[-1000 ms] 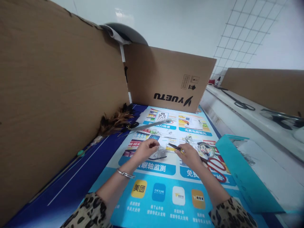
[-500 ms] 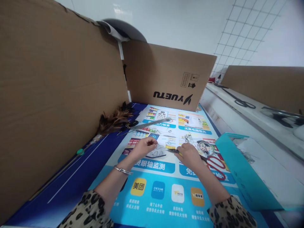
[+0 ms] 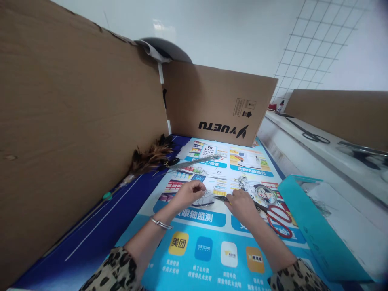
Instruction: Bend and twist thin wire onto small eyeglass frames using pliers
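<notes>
My left hand, a silver bangle on its wrist, is closed in a pinch; what the fingertips hold is too fine to make out. Just beneath it lies a looped shape of thin wire. My right hand is wrapped round pliers, their dark pointed jaws facing left toward my left fingers. Beside my right forearm rest scissors with red handles. Beyond the right hand sits a small tangle of wire. Farther back, a bundle of straight thin wires lies slanted across the printed mat.
Tall cardboard panels stand at the left and back. Brown feathers lie along the left panel. On the right is a turquoise box with paper and wire scraps. Black scissors rest on the white ledge beyond.
The whole view has shifted slightly, so everything sits a little lower and to the right. Both hands keep nearly the same pose, with the plier tips still near the left fingers.
</notes>
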Demonstrator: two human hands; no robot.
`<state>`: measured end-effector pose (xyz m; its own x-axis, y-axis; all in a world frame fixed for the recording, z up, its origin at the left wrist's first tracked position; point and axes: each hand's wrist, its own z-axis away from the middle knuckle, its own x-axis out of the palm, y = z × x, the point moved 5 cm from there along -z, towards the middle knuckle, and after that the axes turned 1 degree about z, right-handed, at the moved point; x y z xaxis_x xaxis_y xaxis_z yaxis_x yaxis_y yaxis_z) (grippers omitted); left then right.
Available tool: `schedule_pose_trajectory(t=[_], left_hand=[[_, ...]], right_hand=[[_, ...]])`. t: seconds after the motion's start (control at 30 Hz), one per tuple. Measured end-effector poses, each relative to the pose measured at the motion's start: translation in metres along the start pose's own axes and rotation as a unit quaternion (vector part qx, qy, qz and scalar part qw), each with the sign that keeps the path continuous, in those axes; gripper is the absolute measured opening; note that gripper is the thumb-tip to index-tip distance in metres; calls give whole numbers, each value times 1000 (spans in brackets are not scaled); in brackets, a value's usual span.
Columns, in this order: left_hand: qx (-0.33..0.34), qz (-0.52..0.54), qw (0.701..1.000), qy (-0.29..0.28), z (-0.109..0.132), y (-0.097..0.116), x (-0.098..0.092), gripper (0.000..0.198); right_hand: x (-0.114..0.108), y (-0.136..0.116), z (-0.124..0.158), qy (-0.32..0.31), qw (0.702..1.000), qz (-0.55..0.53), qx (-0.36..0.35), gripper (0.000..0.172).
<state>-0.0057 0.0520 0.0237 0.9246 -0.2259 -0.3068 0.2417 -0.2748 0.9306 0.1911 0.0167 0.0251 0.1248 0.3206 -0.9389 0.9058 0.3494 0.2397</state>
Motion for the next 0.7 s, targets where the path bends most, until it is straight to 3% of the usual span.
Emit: schedule_pose_trajectory(t=[0.23, 0.47, 0.7], left_hand=[[2, -12, 1000, 2, 0, 1, -1, 10], [-2, -29, 999, 37, 0, -2, -4, 10], [4, -53, 996, 71, 0, -3, -1, 10]], right_hand=[[-8, 3, 0, 9, 1000, -23, 5, 23], [-30, -3, 3, 124, 989, -86, 10, 27], [-48, -23, 5, 149, 989, -15, -13, 23]])
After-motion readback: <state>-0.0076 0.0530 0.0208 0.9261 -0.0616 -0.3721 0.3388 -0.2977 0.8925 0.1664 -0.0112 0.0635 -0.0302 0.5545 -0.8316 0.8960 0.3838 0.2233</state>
